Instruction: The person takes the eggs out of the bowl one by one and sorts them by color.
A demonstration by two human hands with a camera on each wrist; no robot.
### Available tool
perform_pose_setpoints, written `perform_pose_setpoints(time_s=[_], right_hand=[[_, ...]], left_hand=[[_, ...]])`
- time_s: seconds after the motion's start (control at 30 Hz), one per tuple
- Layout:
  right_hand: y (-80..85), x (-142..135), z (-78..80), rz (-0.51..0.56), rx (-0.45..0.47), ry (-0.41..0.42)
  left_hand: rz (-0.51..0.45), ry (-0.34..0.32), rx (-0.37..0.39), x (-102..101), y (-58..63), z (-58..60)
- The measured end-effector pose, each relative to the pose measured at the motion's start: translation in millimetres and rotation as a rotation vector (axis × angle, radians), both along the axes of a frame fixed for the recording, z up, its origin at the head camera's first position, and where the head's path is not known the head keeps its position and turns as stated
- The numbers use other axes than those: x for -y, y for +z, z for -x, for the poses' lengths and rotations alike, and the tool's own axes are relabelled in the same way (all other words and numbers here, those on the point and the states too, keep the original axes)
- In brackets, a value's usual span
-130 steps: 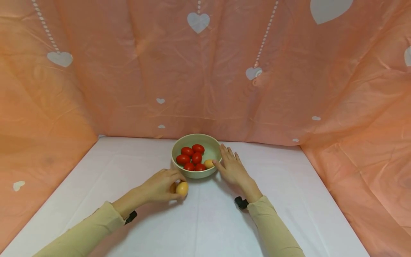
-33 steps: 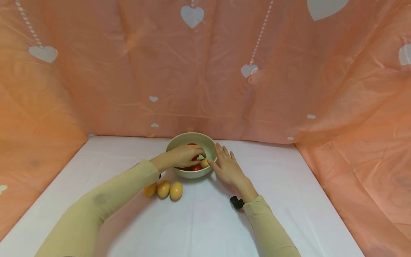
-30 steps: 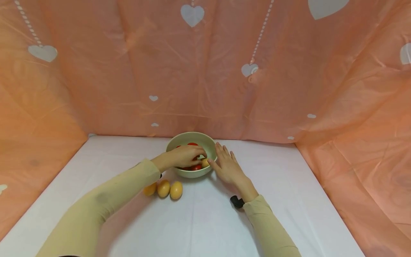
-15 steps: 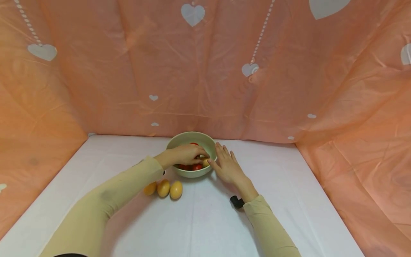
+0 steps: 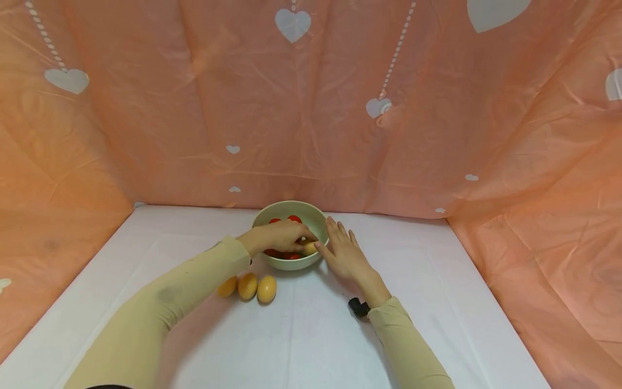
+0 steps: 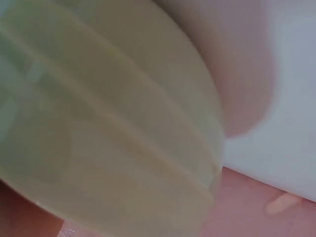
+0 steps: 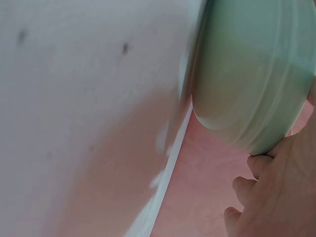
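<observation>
Yellow egg [image 5: 309,248] (pt. hidden), long axis ~L-R

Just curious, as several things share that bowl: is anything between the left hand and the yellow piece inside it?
Nothing visible: the left hand reaches into the bowl, right up to the yellow piece. The right hand is beside the bowl, beyond that piece; no visible red piece lies between.

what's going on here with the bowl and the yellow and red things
A person's left hand reaches into a pale green bowl, fingers curled about a yellow egg. The right hand rests against the bowl's side. Red egg-shaped pieces lie in the bowl; three more yellow eggs lie on the table before it.
</observation>
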State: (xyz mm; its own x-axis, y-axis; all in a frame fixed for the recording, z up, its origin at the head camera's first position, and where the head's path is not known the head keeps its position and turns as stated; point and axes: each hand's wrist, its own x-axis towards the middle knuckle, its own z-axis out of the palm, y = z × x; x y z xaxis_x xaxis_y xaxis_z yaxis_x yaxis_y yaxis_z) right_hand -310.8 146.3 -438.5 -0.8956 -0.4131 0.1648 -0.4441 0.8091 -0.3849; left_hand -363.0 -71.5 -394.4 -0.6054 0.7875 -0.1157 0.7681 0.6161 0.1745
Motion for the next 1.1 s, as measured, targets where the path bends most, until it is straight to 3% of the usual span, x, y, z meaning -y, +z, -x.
perform_pose_setpoints(time_s=[0.3,0.67,1.1], right_hand=[[-1.0,1.2,-1.6,0.005,0.01,0.004],[-2.7,0.9,0.4,-0.006,-0.001,-0.005],[0.3,0.1,-1.1,0.011,-0.011,-0.008]], left_hand=[[-0.016,0.024,-0.031,5.2,-1.0,-8.5],[-0.157,0.049,-0.053,14.3,3.1,-19.4],[-0.347,0.056,-0.136,28.4,3.5,-39.2]])
